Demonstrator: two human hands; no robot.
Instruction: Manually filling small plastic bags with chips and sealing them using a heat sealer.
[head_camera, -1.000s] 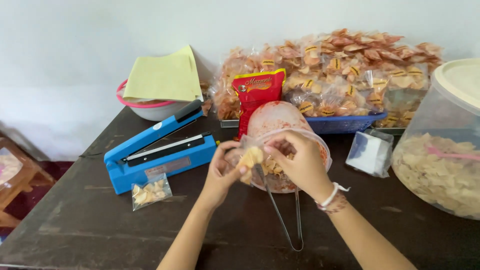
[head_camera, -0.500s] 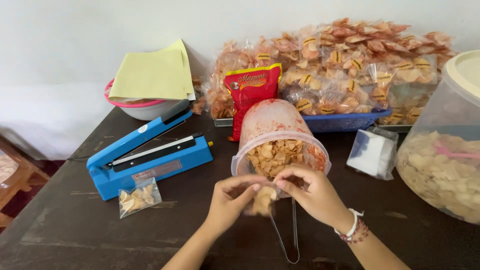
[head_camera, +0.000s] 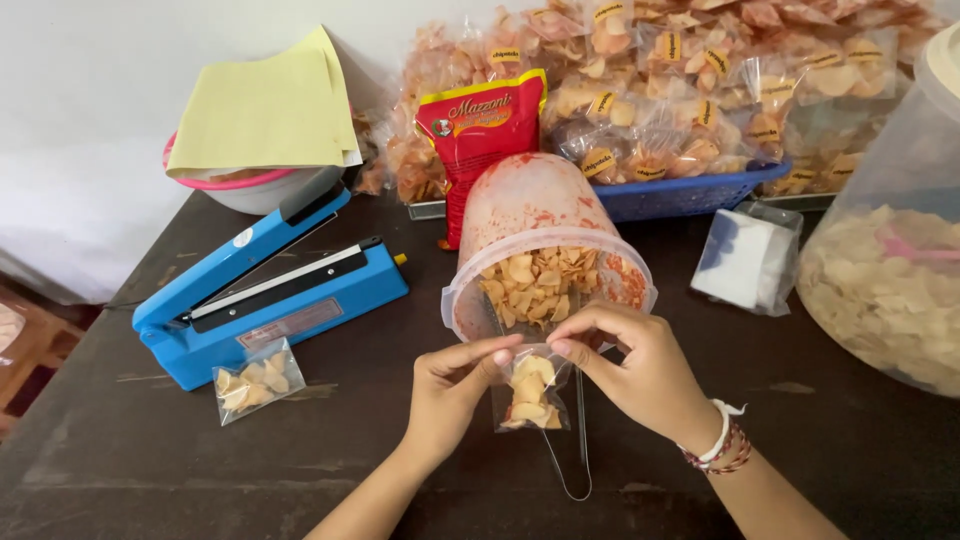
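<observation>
My left hand (head_camera: 452, 388) and my right hand (head_camera: 632, 368) pinch the two top corners of a small clear bag of chips (head_camera: 530, 393), which hangs upright between them above the dark table (head_camera: 200, 460). Right behind the bag lies a clear tub (head_camera: 545, 250) on its side, red-stained inside, its mouth full of pale orange chips. Metal tongs (head_camera: 570, 450) rest on the table under the bag, their loop end toward me. A filled small bag (head_camera: 255, 379) lies in front of the blue heat sealer (head_camera: 270, 290) on the left.
A red snack pouch (head_camera: 482, 140) stands behind the tub. Many packed chip bags (head_camera: 700, 80) fill a blue basket (head_camera: 680, 195). At the right are a stack of empty clear bags (head_camera: 745, 260) and a big clear chip container (head_camera: 890, 260). Yellow paper covers a pink-rimmed bowl (head_camera: 250, 185).
Both hands drew the small bag back from the tub's mouth toward me and lowered it. The bag now hangs straight and shows clearly. The view dipped closer to the table.
</observation>
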